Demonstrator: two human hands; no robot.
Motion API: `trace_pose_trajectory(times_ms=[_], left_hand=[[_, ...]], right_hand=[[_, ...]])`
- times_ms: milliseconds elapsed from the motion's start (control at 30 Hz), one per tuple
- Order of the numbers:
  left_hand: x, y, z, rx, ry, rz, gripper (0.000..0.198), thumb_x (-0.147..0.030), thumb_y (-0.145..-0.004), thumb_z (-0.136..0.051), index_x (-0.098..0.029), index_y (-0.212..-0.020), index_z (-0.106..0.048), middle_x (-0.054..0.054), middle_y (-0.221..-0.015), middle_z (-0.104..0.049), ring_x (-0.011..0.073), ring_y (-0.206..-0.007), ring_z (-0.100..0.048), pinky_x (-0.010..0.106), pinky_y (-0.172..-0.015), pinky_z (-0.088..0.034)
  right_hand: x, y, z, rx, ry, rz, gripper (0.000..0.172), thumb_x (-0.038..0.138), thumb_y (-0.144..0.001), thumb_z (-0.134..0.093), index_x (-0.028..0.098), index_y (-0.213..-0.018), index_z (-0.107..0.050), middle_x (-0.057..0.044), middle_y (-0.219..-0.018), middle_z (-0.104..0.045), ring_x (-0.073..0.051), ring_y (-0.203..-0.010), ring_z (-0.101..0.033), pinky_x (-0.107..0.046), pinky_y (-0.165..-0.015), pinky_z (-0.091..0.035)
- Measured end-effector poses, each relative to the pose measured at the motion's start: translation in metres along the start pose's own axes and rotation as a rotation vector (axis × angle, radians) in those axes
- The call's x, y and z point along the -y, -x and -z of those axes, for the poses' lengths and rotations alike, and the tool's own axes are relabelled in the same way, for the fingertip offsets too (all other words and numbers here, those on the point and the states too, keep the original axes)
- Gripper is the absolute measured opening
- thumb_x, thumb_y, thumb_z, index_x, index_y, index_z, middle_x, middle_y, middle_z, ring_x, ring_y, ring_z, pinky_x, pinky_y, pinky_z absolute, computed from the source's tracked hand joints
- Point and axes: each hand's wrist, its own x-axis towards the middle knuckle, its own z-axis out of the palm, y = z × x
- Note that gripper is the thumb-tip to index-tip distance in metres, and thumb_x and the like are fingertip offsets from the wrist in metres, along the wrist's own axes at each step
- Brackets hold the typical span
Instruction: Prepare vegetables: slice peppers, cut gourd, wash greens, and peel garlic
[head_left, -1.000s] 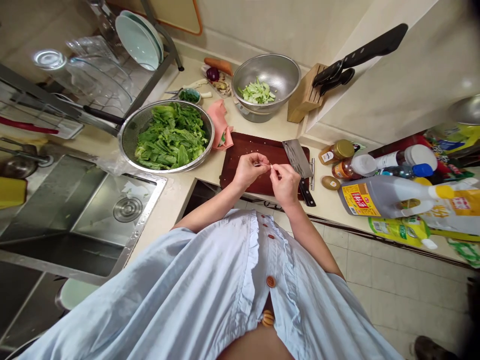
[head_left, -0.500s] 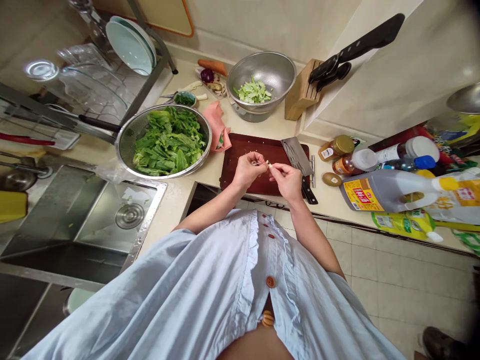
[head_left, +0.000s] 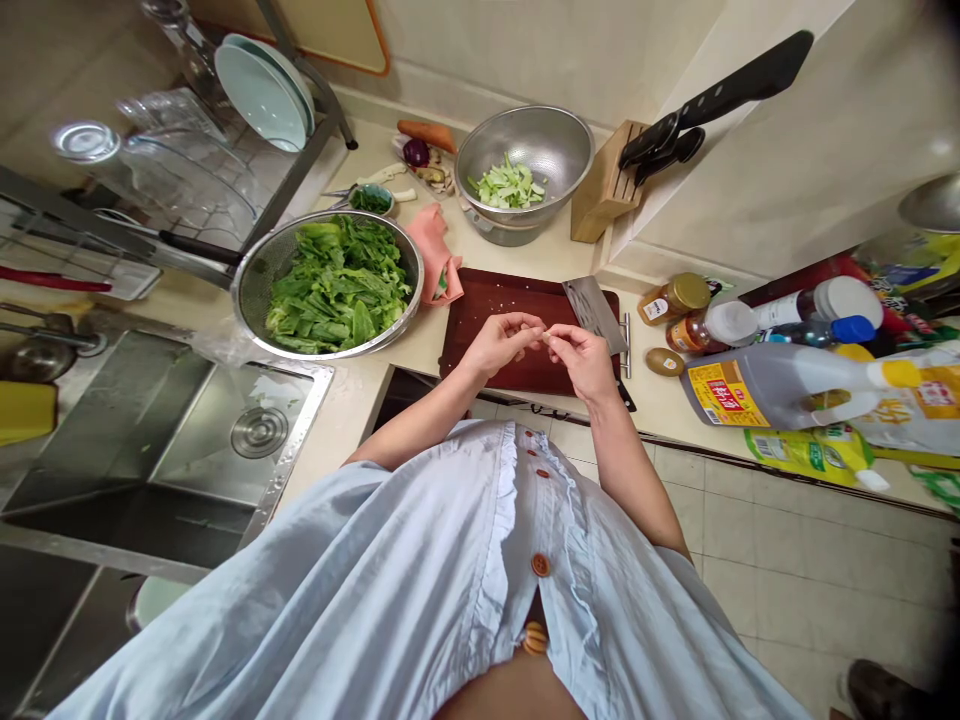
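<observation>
My left hand [head_left: 496, 345] and my right hand [head_left: 587, 362] meet above the dark red cutting board [head_left: 470, 312]. Thumb and fingers of each are pinched at a small pale piece that looks like a garlic clove [head_left: 547, 336]; the fingertips cover most of it. Small white bits lie scattered on the board. A cleaver [head_left: 592, 306] rests along the board's right side, its black handle partly behind my right wrist.
A colander of leafy greens [head_left: 251, 250] stands left, beside the sink [head_left: 187, 430]. Behind the board are a pink cloth [head_left: 433, 250], a steel colander [head_left: 559, 160] with chopped pale green pieces, and a knife block [head_left: 600, 200]. Bottles, including a large jug [head_left: 780, 380], crowd the right.
Both hands have shifted slightly, and the fingers have turned around the small pale piece, hiding more of it. My right hand now covers more of the cleaver's handle.
</observation>
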Motion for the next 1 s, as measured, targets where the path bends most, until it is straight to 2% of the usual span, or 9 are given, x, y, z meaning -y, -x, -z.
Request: trace_pose_trajectory(times_ms=[133,300,467,600,767,867,1000], left_hand=[[0.000,0.000,-0.003,-0.045,-0.065,-0.044,0.024,-0.033,-0.072,-0.078,-0.012,-0.075,-0.067,0.000,-0.059,-0.062,0.0050,-0.047,-0.045,0.019,-0.044,-0.028],[0.014,-0.009,-0.007,-0.087,0.095,0.021,0.024,-0.030,-0.071,-0.079,-0.012,-0.074,-0.064,0.002,-0.062,-0.063,0.0069,-0.054,-0.053,0.017,-0.046,-0.030],[0.022,-0.010,-0.013,-0.083,0.192,0.043,0.027,-0.031,-0.074,-0.079,-0.013,-0.072,-0.059,-0.001,-0.061,-0.058,0.0060,-0.055,-0.053,0.016,-0.050,-0.035],[0.013,-0.005,-0.015,-0.100,-0.002,-0.067,0.029,-0.038,-0.074,-0.078,-0.013,-0.077,-0.063,0.001,-0.065,-0.062,0.0063,-0.054,-0.051,0.019,-0.049,-0.034],[0.006,-0.005,-0.012,-0.035,-0.240,-0.129,0.023,-0.035,-0.075,-0.075,-0.013,-0.075,-0.068,0.001,-0.060,-0.063,0.0075,-0.050,-0.049,0.020,-0.049,-0.035],[0.006,-0.005,-0.011,-0.031,-0.347,-0.168,0.019,-0.032,-0.078,-0.071,-0.014,-0.075,-0.070,0.001,-0.061,-0.066,0.0091,-0.051,-0.053,0.021,-0.051,-0.038],[0.005,-0.005,-0.013,-0.087,-0.550,-0.296,0.011,-0.025,-0.079,-0.067,-0.016,-0.075,-0.070,0.001,-0.067,-0.070,0.0124,-0.063,-0.061,0.023,-0.064,-0.045]], right_hand=[[0.001,0.000,0.009,0.055,0.147,0.091,0.020,0.037,-0.076,-0.070,0.019,-0.084,-0.072,0.000,-0.074,-0.066,-0.012,-0.061,-0.056,-0.027,-0.061,-0.049],[-0.003,-0.001,0.006,-0.020,-0.022,0.047,0.025,0.040,-0.072,-0.076,0.020,-0.083,-0.069,-0.002,-0.081,-0.068,-0.012,-0.067,-0.060,-0.028,-0.064,-0.053],[-0.013,-0.005,0.007,-0.085,-0.143,0.033,0.024,0.037,-0.071,-0.077,0.020,-0.082,-0.065,0.000,-0.079,-0.065,-0.012,-0.068,-0.062,-0.029,-0.069,-0.055],[-0.013,-0.005,0.015,-0.054,0.046,0.148,0.017,0.035,-0.078,-0.071,0.020,-0.085,-0.067,-0.002,-0.086,-0.066,-0.014,-0.072,-0.063,-0.030,-0.068,-0.056],[-0.004,-0.003,0.024,0.009,0.337,0.311,0.010,0.027,-0.085,-0.062,0.020,-0.084,-0.068,-0.003,-0.090,-0.065,-0.013,-0.067,-0.061,-0.030,-0.065,-0.055],[-0.001,-0.003,0.026,0.025,0.354,0.353,0.009,0.024,-0.086,-0.060,0.020,-0.084,-0.068,-0.003,-0.091,-0.065,-0.013,-0.067,-0.061,-0.030,-0.065,-0.054],[0.002,-0.004,0.027,0.009,0.384,0.384,0.009,0.021,-0.086,-0.058,0.021,-0.084,-0.067,-0.003,-0.090,-0.065,-0.013,-0.067,-0.061,-0.030,-0.065,-0.054]])
